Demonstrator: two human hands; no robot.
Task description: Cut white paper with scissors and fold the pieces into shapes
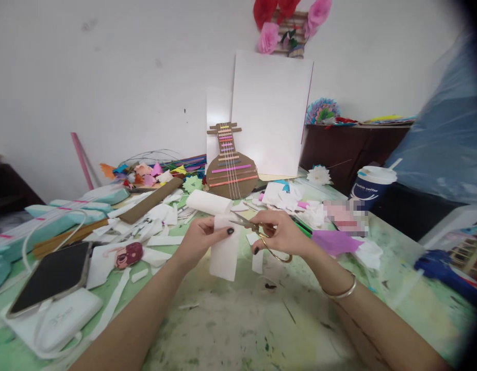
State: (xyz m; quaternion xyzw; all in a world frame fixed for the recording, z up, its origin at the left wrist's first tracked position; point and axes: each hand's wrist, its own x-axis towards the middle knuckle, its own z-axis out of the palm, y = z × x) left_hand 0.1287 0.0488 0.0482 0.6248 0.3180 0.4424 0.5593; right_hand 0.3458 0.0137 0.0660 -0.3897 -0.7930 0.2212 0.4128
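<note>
My left hand pinches a white sheet of paper that hangs down over the table, thumb on its front. My right hand is closed on gold-handled scissors, fingers through the loops. The blades point left and meet the upper right edge of the sheet. A narrow white strip hangs just below the scissors. A silver bangle circles my right wrist.
A paint-stained green table holds paper scraps, a white roll, a cardboard string instrument, a phone on a white power bank at left, and a lidded coffee cup at right. A white board leans on the wall.
</note>
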